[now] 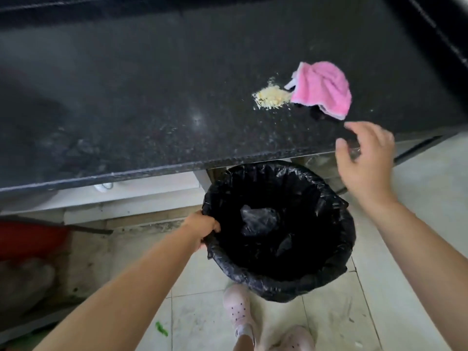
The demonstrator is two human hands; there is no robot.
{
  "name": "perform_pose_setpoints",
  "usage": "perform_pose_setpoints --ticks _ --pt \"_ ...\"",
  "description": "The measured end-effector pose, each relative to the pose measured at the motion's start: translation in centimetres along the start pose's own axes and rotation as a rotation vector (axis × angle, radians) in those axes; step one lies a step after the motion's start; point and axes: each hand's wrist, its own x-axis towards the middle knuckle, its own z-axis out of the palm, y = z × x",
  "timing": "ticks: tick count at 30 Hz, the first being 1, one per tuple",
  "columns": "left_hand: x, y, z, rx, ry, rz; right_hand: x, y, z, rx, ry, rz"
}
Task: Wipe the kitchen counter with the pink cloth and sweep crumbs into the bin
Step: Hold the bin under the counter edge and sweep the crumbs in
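Crumbs (pixel 272 96) piled beside pink cloth (pixel 321 89) — unswept; left hand (pixel 202 228) grips bin (pixel 336 239) rim, right hand (pixel 367 158) spread, empty.

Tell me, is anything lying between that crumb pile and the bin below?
Nothing visible. The crumbs sit on bare counter, with open surface to the front edge. The bin, held by the left hand, waits just under that edge. The pink cloth lies behind the pile.
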Motion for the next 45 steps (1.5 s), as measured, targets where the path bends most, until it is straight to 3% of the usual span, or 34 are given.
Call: perform_pose_setpoints --ticks 4,8,10,14,18,25,33,35,38,45 --pt "0.2 0.1 -1.0 0.035 -0.014 -0.011 6.4 -2.3 1.7 -0.061 -0.079 -0.003" --pt "0.9 0.3 -1.0 0.068 -0.022 0.012 11.3 -2.3 3.6 -0.228 -0.466 0.120" --pt "1.4 0.5 -0.8 0.063 -0.006 0.015 12.8 -1.0 4.8 -0.309 -0.530 0.121" --pt "2.3 0.3 -0.2 0.040 0.005 -0.006 14.0 1.0 5.1 -0.200 -0.525 0.106" --pt "2.8 0.2 0.6 -0.059 0.039 -0.052 15.3 1.0 4.2 -0.206 -0.502 -0.023" --pt "3.3 0.3 1.8 -0.159 0.121 -0.091 18.7 -1.1 5.2 -0.034 -0.308 -0.030" --pt "2.8 0.5 3.4 -0.187 0.144 -0.093 19.6 -2.6 8.6 -0.131 -0.685 -0.096" --pt "2.8 0.4 3.7 -0.219 0.151 -0.105 19.0 -2.6 8.0 -0.147 -0.712 -0.159" --pt "2.9 0.2 4.0 -0.267 0.157 -0.126 17.0 -2.6 6.8 -0.018 -0.752 -0.102" --pt "3.0 -0.6 4.8 -0.299 0.176 -0.150 7.5 -1.4 1.1 0.012 -0.831 -0.425"
